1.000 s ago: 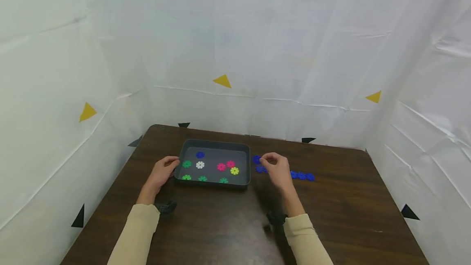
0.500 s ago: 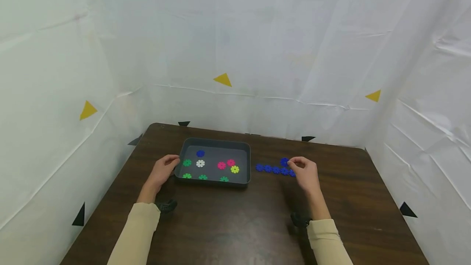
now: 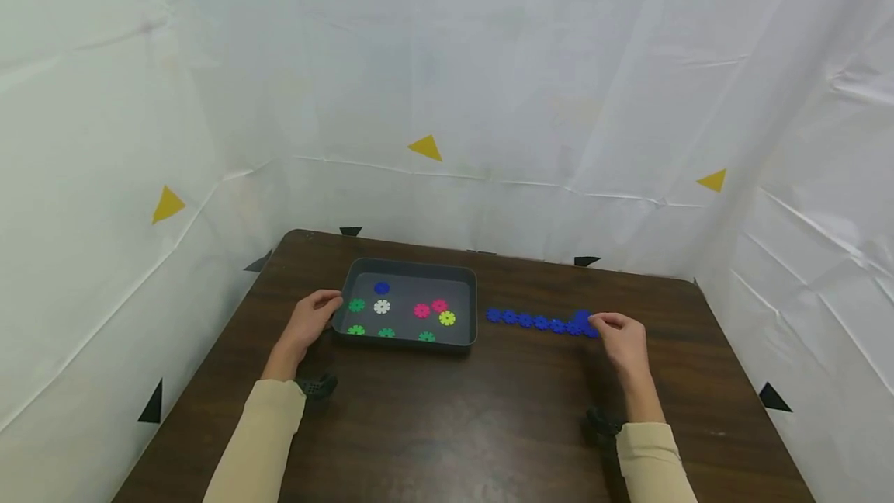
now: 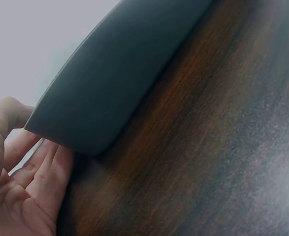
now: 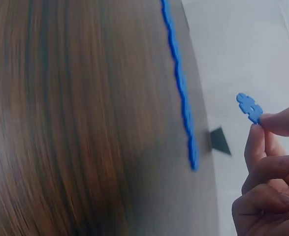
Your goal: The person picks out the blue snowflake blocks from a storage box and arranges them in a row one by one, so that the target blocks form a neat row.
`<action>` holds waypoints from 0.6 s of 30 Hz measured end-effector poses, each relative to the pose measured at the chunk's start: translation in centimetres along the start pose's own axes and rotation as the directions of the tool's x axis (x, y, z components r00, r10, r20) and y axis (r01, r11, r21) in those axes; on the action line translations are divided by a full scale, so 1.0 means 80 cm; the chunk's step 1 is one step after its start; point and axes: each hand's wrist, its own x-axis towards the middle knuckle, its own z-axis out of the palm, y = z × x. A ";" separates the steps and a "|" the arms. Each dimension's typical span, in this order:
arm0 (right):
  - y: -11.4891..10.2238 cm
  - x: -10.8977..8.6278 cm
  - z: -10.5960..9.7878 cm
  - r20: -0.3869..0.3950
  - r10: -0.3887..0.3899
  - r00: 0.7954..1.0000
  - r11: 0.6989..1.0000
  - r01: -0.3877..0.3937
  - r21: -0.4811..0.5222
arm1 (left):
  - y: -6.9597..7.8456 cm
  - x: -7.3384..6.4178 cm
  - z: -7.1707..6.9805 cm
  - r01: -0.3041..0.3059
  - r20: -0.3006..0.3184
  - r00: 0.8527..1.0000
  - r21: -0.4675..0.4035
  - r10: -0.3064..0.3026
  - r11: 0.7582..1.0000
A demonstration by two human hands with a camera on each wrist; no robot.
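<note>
My right hand (image 3: 624, 341) pinches a blue notched plastic disc (image 5: 249, 108) between thumb and forefinger. In the head view this disc overlaps the right end of a row of similar blue discs (image 3: 524, 320) on the table; the right wrist view shows it raised above that row. At the tray's left side, my left hand (image 3: 306, 326) grips the dark grey tray (image 4: 110, 78), thumb at the rim and fingers against the outside. Inside the tray lie a blue disc (image 3: 381, 288), a white disc (image 3: 381, 307), a yellow disc (image 3: 447, 318), two pink discs (image 3: 422, 311) and several green discs (image 3: 357, 305).
The dark wooden table (image 3: 433, 418) carries the tray and the row, which begins just right of the tray. White sheeting (image 3: 517, 99) with triangle marks surrounds the table at the back and both sides. Each wrist wears a black band (image 3: 317, 387).
My right hand has moved rightward along the row with the pinched blue disc, from beside the tray to the row's right end. The left hand stays at the tray.
</note>
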 end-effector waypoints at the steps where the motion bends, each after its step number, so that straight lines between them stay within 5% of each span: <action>1: 0.003 0.002 -0.005 -0.006 0.008 1.000 1.000 -0.008 0.003 | 0.001 0.000 0.000 0.002 0.001 1.000 0.001 -0.002 1.000; 7: 0.025 0.013 -0.029 -0.032 0.073 0.997 0.997 -0.073 0.022 | 0.003 -0.003 0.001 0.010 0.003 1.000 0.002 -0.010 1.000; 18: 0.051 0.040 -0.050 0.031 0.178 0.984 0.984 -0.177 -0.027 | 0.003 -0.005 0.000 -0.002 0.001 1.000 0.004 0.002 1.000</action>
